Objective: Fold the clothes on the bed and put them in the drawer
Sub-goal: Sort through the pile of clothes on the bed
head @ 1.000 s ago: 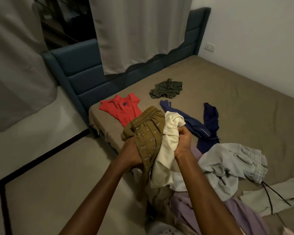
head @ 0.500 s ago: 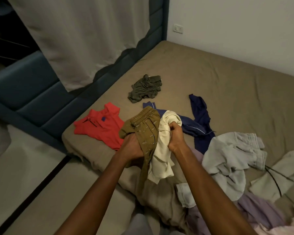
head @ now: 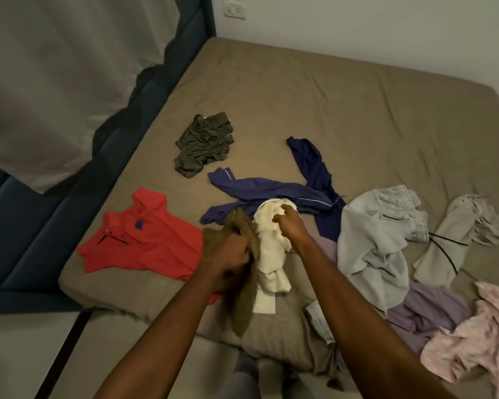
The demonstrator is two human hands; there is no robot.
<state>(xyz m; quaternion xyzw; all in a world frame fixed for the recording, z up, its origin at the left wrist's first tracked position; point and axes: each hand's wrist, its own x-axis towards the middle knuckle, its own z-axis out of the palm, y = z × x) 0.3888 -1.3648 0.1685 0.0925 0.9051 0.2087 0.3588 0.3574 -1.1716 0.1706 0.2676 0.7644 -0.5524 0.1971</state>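
Lowering toward bed point(head: 329, 110), hands apart

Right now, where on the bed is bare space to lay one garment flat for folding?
The far half of the bed, beyond the green shirt and navy jacket, is bare up to the wall. A smaller strip lies between the red shirt and the green one. The near right side is crowded with grey trousers, purple and pink clothes.
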